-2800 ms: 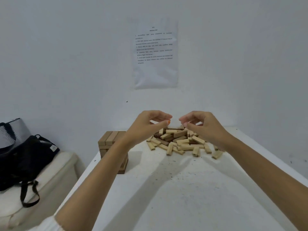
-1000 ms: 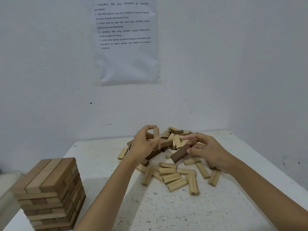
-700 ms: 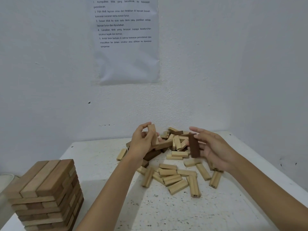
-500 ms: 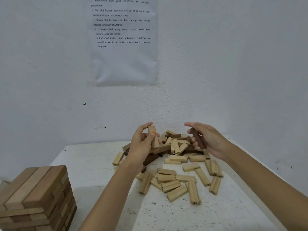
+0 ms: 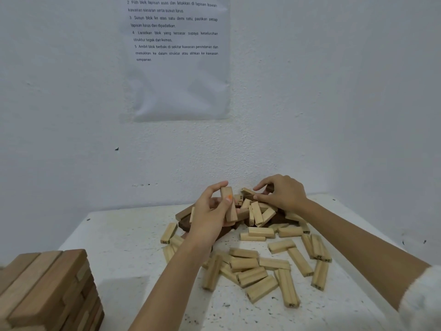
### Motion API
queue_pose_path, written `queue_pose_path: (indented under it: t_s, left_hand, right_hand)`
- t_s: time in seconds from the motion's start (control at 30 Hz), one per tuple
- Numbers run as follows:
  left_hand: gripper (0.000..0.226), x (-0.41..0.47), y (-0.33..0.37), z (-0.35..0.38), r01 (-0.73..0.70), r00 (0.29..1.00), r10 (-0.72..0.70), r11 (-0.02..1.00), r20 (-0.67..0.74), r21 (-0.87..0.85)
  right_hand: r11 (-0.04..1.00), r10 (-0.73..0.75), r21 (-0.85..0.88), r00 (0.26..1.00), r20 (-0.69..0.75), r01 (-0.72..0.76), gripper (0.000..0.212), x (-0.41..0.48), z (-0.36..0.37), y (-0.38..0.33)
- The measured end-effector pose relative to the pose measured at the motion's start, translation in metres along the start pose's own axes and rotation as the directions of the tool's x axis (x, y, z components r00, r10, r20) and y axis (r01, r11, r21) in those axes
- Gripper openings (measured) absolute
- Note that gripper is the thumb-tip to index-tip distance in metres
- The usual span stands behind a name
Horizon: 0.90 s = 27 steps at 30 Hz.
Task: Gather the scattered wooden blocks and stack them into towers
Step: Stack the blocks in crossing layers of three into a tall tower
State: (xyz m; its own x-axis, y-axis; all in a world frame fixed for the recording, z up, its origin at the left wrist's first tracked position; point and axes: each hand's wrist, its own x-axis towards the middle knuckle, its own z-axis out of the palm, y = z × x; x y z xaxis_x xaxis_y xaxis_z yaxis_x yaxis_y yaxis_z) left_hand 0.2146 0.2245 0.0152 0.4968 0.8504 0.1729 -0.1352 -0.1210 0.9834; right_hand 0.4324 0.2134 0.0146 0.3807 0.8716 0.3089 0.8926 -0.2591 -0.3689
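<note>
The left hand (image 5: 210, 216) is raised above the tabletop (image 5: 133, 259), just at 9 o'clock of the pile (image 5: 257, 216). Its fingers (image 5: 216, 187) and thumb pinch a light block (image 5: 229, 204), which stands nearly upright, clear of the blocks below. The thumbnail on the face of that block is orange.

The right hand (image 5: 284, 193) sits on top of the pile at its 12 o'clock side, palm down. Its fingers (image 5: 262, 186) curl round a dark block (image 5: 270, 188), of which only one end shows between the forefinger and thumb. The fingertips touch the uppermost light pieces. A white sleeve (image 5: 422, 295) shows at the frame's 4 o'clock edge.

The pile lies at the tabletop's 12 o'clock end, close to the wall (image 5: 71, 115), with light and dark blocks lying crosswise over one another. Loose blocks (image 5: 262, 271) spread flat from it toward 5 and 6 o'clock, some touching side by side, some apart. A few more lie at the pile's 8 o'clock, partly hidden behind the left forearm. Several bear small printed numbers on their ends.

A tower (image 5: 47, 290) stands at the tabletop's 8 o'clock corner, well apart from the pile. Its layers cross, and three blocks lie side by side on top. A printed sheet (image 5: 181, 80) hangs on the wall at 12 o'clock.
</note>
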Motion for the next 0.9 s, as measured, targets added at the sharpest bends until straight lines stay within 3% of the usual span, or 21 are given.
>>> queue_pose_path:
  t_s: [0.27, 0.43, 0.7, 0.9]
  left_hand:
    - [0.032, -0.004, 0.007, 0.003, -0.004, 1.000, 0.004, 1.000, 0.006, -0.006]
    - [0.029, -0.009, 0.019, 0.006, -0.078, 0.997, 0.078, 0.994, -0.010, 0.075]
    - [0.028, -0.045, 0.037, 0.007, -0.185, 0.975, 0.158, 0.967, 0.156, 0.177]
    - [0.027, -0.084, 0.035, -0.005, -0.211, 0.969, 0.163, 0.937, 0.186, 0.277]
  right_hand:
    - [0.973, -0.026, 0.218, 0.969, -0.246, 0.081, 0.003, -0.025, -0.019, -0.012]
    - [0.951, -0.058, 0.271, 0.946, -0.318, 0.150, 0.009, -0.055, -0.046, -0.023]
    - [0.898, -0.147, 0.352, 0.935, -0.323, 0.263, 0.020, -0.113, -0.072, -0.037]
    - [0.880, -0.131, 0.419, 0.961, -0.242, 0.225, 0.018, -0.153, -0.064, -0.047]
